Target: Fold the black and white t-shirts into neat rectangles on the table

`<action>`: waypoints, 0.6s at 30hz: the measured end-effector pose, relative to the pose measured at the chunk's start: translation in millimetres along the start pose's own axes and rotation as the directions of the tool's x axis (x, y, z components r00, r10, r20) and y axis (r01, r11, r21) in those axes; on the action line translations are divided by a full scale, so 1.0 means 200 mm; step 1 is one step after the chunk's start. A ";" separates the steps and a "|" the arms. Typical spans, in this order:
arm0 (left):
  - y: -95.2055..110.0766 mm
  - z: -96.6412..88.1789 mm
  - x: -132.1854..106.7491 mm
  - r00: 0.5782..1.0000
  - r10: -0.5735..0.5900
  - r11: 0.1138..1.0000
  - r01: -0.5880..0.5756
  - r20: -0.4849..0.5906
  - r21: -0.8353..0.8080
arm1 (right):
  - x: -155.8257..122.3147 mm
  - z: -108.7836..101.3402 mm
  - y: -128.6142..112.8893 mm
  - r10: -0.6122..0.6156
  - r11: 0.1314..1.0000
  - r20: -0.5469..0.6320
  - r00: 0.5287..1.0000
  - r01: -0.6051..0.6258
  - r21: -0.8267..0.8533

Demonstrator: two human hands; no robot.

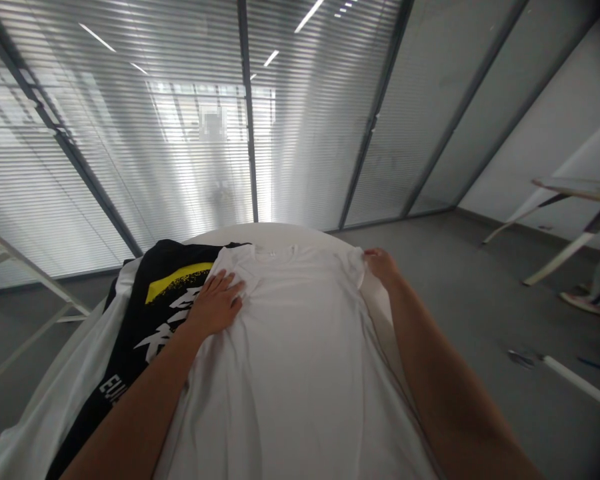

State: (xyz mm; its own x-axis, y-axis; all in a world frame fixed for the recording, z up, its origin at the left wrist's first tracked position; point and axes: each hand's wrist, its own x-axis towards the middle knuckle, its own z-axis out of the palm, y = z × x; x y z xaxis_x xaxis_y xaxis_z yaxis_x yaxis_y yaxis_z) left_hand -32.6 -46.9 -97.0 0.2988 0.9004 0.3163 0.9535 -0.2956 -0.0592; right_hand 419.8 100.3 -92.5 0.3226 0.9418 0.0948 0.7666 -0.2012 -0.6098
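Observation:
A white T-shirt [305, 333] lies spread over a round white table [280, 233], its collar toward the far edge and its lower part running out at the bottom of the view. My left hand [219, 303] rests flat on the shirt's left shoulder area, fingers outstretched. At the opposite side, my right hand [381, 263] pinches the end of the right sleeve between closed fingers. Left of the white shirt, and partly beneath it, is a black garment [145, 327] with a yellow patch and white lettering. My left forearm covers part of that lettering.
More white cloth [65, 393] hangs at the table's left side. A white metal frame [35, 273] stands at far left. Glass partitions with blinds [300, 133] rise behind the table. To the right are another table [580, 190], a white pole [580, 383] and a person's shoe [587, 305].

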 end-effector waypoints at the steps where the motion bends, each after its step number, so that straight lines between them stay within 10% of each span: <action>1: 0.00 0.00 0.00 1.000 -0.001 1.000 0.001 0.000 0.000 | 0.00 0.00 -0.01 0.007 0.999 -0.019 1.000 -0.006 0.049; 18: -0.01 0.01 0.00 0.999 -0.011 1.000 0.011 0.033 0.016 | -0.06 -0.11 -0.04 0.203 0.781 -0.136 0.970 -0.077 0.619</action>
State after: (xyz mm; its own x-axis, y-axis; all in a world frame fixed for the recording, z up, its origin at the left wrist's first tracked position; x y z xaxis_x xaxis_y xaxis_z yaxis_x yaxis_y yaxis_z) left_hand -34.0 -45.7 -98.5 0.2892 0.9138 0.2852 0.9571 -0.2809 -0.0705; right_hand 421.5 84.8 -71.1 0.5442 0.8355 0.0753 0.2304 -0.0625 -0.9711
